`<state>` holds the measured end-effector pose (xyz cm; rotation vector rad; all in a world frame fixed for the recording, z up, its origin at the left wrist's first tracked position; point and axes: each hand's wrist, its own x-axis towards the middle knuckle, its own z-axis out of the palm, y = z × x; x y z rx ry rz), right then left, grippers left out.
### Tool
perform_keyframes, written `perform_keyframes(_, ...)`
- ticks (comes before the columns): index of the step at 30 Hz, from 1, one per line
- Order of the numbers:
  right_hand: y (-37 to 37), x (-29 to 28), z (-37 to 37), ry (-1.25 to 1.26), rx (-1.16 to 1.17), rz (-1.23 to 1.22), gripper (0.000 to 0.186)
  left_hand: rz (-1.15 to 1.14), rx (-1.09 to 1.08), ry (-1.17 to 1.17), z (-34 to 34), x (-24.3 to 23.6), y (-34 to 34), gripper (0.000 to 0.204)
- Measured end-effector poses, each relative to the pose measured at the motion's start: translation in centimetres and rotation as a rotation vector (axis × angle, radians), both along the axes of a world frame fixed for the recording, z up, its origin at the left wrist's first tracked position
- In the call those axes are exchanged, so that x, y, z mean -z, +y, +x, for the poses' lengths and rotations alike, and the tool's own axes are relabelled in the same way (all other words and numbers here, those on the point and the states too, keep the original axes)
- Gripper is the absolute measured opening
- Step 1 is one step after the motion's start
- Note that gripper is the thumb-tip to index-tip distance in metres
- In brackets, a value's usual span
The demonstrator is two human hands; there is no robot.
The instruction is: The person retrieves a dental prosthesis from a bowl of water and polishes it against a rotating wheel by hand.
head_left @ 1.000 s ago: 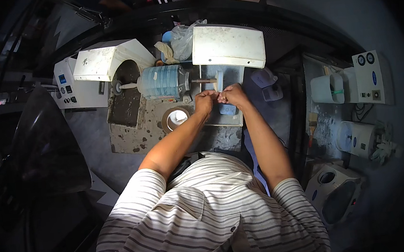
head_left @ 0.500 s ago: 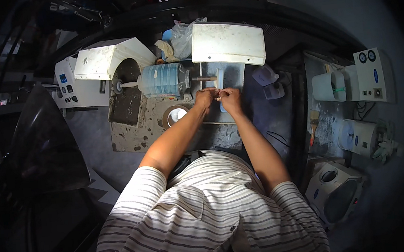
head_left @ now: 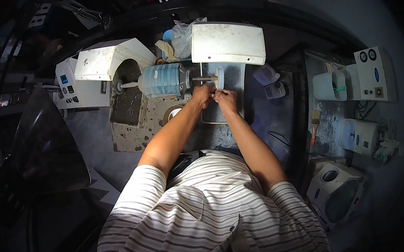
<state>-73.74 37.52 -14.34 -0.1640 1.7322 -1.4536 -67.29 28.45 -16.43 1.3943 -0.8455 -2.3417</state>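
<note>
"Wheel (head_left: 221, 78) is sitting where, exactly?"

"On the end of the spindle (head_left: 204, 79), toward the upper edge of the tray (head_left: 234, 76), just in front of the hood (head_left: 227, 41). The motor (head_left: 163, 81) is lying beyond the tray's left edge."

"And the hands?"

"The left hand (head_left: 202, 96) is reaching just below the wheel, and the right hand (head_left: 226, 101) is meeting it, fingertips bunching together. What they are pinching, if anything, is too small to tell."

"What is changing?"

"Compared with a second ago, the right hand is lying farther left, and the left forearm is covering more of the tape roll (head_left: 167, 116). A blue patch in the tray is no longer showing; perhaps the right hand is hiding it."

"Meaning?"

"Probably the fingers are working finely, close to the wheel. Whether they are touching it, or whether it is spinning, is remaining unclear."
</note>
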Motion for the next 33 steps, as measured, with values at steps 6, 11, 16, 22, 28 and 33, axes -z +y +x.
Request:
perform_keyframes(6,0.2,-0.2,0.2,-0.073,0.111,-0.027,0.011,-0.074,0.079,-0.109,-0.5,0.7,0.1,0.006)
perform_keyframes(11,0.7,0.8,-0.4,0.148,0.004,-0.033,0.013,-0.019,0.056,-0.008,-0.7,1.5,1.1,0.005)
perform_keyframes(16,2.1,-2.3,0.0,0.717,-0.201,0.024,0.016,0.031,-0.003,0.147,0.8,1.7,2.4,0.005)
perform_keyframes(22,2.7,-1.7,-1.0,0.973,-0.376,0.069,0.019,-0.043,-0.056,0.220,1.1,0.5,3.0,0.007)
perform_keyframes(28,3.0,-2.3,-3.2,0.926,-0.408,-0.010,0.016,-0.217,-0.026,0.164,1.2,-1.1,3.6,0.008)
perform_keyframes(33,1.5,-2.8,-6.1,0.710,-0.643,0.030,0.014,-0.240,-0.046,0.144,0.8,-1.1,3.9,0.012)
